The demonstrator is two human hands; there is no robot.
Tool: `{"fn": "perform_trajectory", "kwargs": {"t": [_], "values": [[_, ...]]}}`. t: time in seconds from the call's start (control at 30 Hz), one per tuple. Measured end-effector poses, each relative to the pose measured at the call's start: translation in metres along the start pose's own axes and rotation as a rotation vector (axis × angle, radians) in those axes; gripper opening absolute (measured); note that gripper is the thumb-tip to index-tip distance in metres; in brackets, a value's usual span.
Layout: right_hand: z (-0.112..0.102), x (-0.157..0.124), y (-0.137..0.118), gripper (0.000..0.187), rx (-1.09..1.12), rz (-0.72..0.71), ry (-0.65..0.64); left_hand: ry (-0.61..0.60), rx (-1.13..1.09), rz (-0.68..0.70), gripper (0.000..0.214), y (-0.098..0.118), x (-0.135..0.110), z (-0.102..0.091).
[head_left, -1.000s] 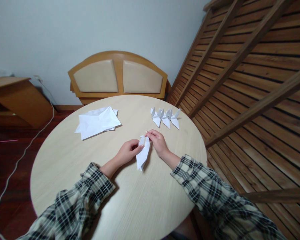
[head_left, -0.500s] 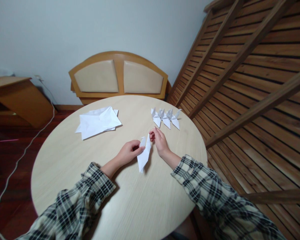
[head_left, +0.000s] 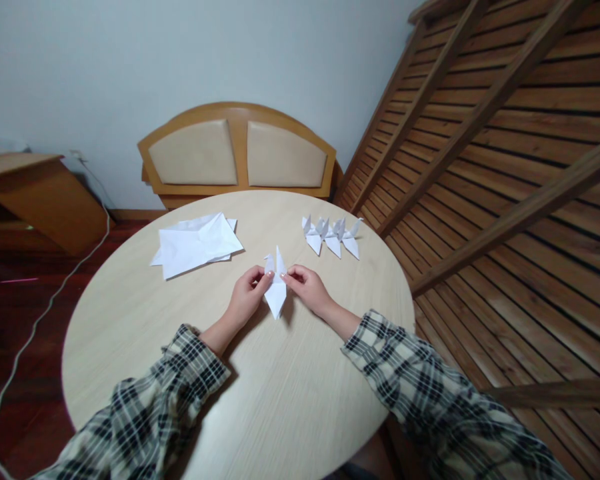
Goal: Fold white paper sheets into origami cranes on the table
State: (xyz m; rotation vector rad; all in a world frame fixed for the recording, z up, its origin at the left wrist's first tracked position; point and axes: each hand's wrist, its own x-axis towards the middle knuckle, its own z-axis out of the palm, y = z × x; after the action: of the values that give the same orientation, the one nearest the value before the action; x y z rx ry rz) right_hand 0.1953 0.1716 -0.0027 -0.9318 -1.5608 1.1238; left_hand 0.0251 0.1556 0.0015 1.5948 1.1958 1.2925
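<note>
A white folded paper crane (head_left: pixel 277 295) is held between my two hands over the middle of the round table. My left hand (head_left: pixel 247 293) pinches its left side, thumb in front, just below the small bent head. On the other side my right hand (head_left: pixel 309 289) grips it with thumb and fingers, below the tall straight point. The crane's lower wing flap points down toward me. Behind my right hand stand three finished-looking paper cranes (head_left: pixel 334 233) in a tight row.
White paper sheets (head_left: pixel 195 247) lie stacked and creased at the table's left back. The round wooden table (head_left: pixel 145 360) has a headboard (head_left: pixel 243 147) behind it. Wooden slats (head_left: pixel 480 193) lean along the right, and a white cable (head_left: pixel 35 327) runs over the floor at left.
My right hand has moved from the crane's pointed tip down to its side. The crane is now more upright and slightly farther from me, and my left hand has shifted with it.
</note>
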Motion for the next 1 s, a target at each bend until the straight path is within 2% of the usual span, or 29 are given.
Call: {"fn": "perform_trajectory", "kwargs": {"t": [0.13, 0.23, 0.33, 0.43, 0.57, 0.67, 0.87, 1.0], "values": [[-0.0011, 0.0009, -0.0007, 0.028, -0.056, -0.024, 0.079, 0.041, -0.033, 0.007, 0.025, 0.0015, 0.0001, 0.0013], [-0.0034, 0.0026, -0.0005, 0.029, -0.063, -0.036, 0.142, 0.074, -0.095, -0.04, 0.027, 0.0021, 0.0009, 0.0022], [-0.0055, 0.0037, 0.0001, 0.029, -0.087, -0.063, 0.216, -0.005, -0.141, -0.094, 0.034, 0.0033, 0.0018, 0.0013], [-0.0059, 0.0034, -0.0009, 0.027, -0.128, -0.1, 0.264, -0.109, -0.084, -0.074, 0.042, 0.0052, 0.0017, -0.0004], [-0.0047, 0.0019, -0.0031, 0.028, -0.145, -0.124, 0.243, -0.163, -0.059, -0.076, 0.034, 0.0062, 0.0004, -0.0013], [-0.0045, 0.0007, -0.004, 0.032, -0.149, -0.145, 0.194, -0.12, -0.092, -0.089, 0.032, 0.0044, 0.0005, -0.0015], [-0.0056, -0.0024, -0.0075, 0.047, -0.122, -0.148, 0.076, 0.03, -0.054, -0.062, 0.041, -0.0018, 0.0044, -0.0023], [-0.0044, -0.0016, -0.0027, 0.04, -0.122, -0.142, 0.069, 0.023, -0.057, -0.071, 0.045, -0.0021, 0.005, -0.0034]]}}
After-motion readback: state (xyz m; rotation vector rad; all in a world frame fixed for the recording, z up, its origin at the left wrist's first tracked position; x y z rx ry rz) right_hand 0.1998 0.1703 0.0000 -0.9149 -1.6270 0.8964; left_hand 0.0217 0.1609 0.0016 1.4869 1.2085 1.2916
